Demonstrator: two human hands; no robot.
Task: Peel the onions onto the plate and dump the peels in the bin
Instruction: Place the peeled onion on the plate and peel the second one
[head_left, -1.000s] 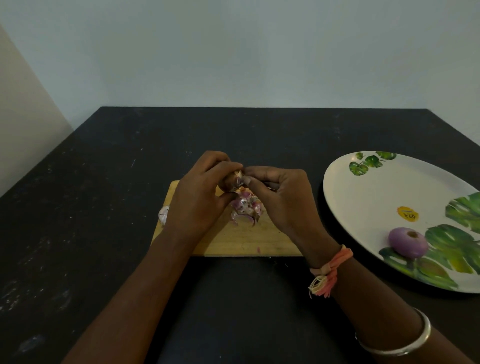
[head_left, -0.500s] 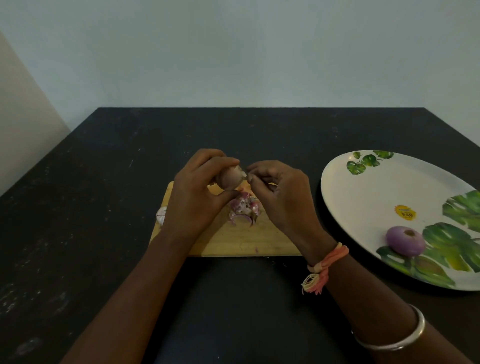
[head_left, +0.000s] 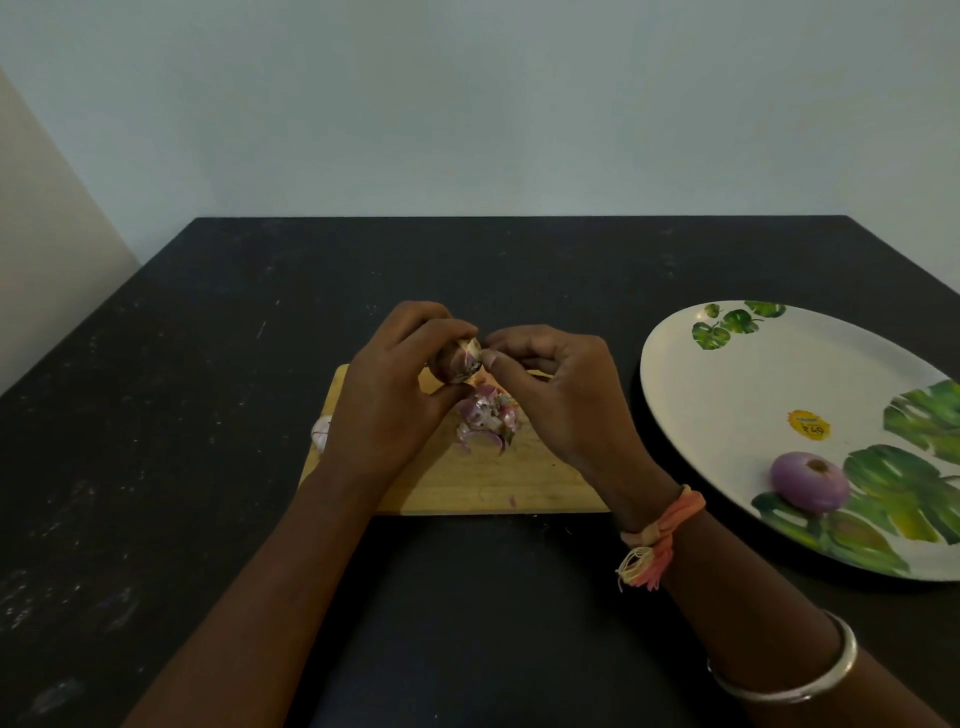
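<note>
Black tabletop (head_left: 156, 415) runs under everything; at the left edge of the wooden cutting board (head_left: 467, 491) a pale onion piece (head_left: 321, 431) peeks out beside my wrist, too hidden for me to say whether it is whole. My left hand (head_left: 384, 395) curls round a small onion (head_left: 457, 361) with dry skin on it, holding it up above the board; just right of it my right hand (head_left: 566, 395) pinches a flap of that skin at the onion's tip between thumb and forefinger. Below the two hands a heap of purple peels (head_left: 485, 421) lies on the board; further right, one peeled onion (head_left: 808, 480) sits on the leaf-printed plate (head_left: 753, 374), near its front rim. I judge this to be the peeling step, with one onion done; next the pinch must draw the skin down and away while the left hand turns the bulb, then the bare onion goes to the plate; no bin is in view.
</note>
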